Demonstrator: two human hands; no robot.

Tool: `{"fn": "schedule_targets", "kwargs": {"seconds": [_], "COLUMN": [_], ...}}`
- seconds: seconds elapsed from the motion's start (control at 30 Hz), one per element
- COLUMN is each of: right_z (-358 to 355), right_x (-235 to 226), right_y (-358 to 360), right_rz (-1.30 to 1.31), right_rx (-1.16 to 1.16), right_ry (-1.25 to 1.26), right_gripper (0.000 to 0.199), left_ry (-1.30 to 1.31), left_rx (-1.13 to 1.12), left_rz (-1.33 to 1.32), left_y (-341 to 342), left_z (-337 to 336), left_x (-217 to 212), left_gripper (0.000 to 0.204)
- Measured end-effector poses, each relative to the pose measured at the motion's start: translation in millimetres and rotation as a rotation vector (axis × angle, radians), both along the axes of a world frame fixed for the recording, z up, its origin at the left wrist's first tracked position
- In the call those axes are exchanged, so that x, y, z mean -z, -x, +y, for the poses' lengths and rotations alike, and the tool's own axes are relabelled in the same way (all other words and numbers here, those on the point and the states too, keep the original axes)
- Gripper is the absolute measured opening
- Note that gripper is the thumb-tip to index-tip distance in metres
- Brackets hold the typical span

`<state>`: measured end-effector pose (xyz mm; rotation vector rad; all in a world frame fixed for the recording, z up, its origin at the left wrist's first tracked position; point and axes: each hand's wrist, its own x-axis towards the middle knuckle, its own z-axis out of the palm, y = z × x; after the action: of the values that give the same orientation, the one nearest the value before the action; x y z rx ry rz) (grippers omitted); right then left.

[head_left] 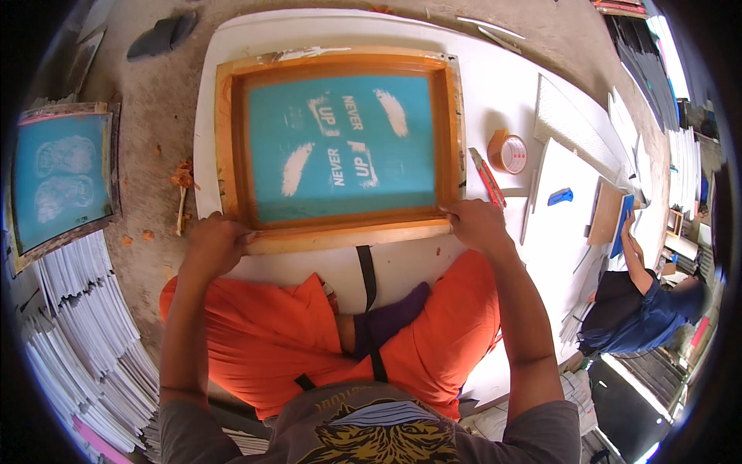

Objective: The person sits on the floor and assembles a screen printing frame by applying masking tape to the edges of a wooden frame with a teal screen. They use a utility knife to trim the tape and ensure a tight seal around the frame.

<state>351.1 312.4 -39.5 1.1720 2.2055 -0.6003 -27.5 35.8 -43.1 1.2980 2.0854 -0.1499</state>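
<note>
On the white board (495, 85), the wooden printing screen (340, 143) lies flat; left hand (215, 243) clamps its near-left corner, right hand (475, 223) its near-right corner, fingers curled over the frame edge. Tape roll (508, 151) sits right.

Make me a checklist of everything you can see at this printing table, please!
Surface: white board lying on a rough brown floor.
Job's things: wooden printing frame with a teal mesh, flat on the board.
Clutter: orange tape roll, red knife, a blue tool, white sheets.
Hands: left hand grips the frame's near left corner; right hand grips its near right corner.
Cables: nothing seen; only a black strap over the lap.
Surroundings: second teal frame on the left, paper stacks beneath it, another person seated on the right.
</note>
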Motion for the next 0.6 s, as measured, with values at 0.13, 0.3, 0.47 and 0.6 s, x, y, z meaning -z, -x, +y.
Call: {"fn": "schedule_targets", "kwargs": {"seconds": [0.13,0.3,0.47,0.6], "right_z": [-9,-33,-39,-42], "right_x": [-24,16,29,41], "right_y": [2,-1,-7,-8], "right_rz": [0.430,0.444,0.392,0.396], "right_rx": [-0.189,-0.300,-0.287,-0.303], "right_ry": [-0.024,-0.012,-0.005,-0.075], "right_gripper": [0.054,0.065,0.059,0.048], "left_ry": [-0.368,-0.474,-0.286,-0.310], "left_rx": [0.134,0.341,0.238,0.270], "left_rz": [-0.031,-0.097,-0.071,-0.038], "left_y": [-19,-60,-68,-67], "left_z": [9,10,-4,-6], "left_x": [-21,21,39,50], "left_gripper": [0.047,0.073,0.062,0.057]}}
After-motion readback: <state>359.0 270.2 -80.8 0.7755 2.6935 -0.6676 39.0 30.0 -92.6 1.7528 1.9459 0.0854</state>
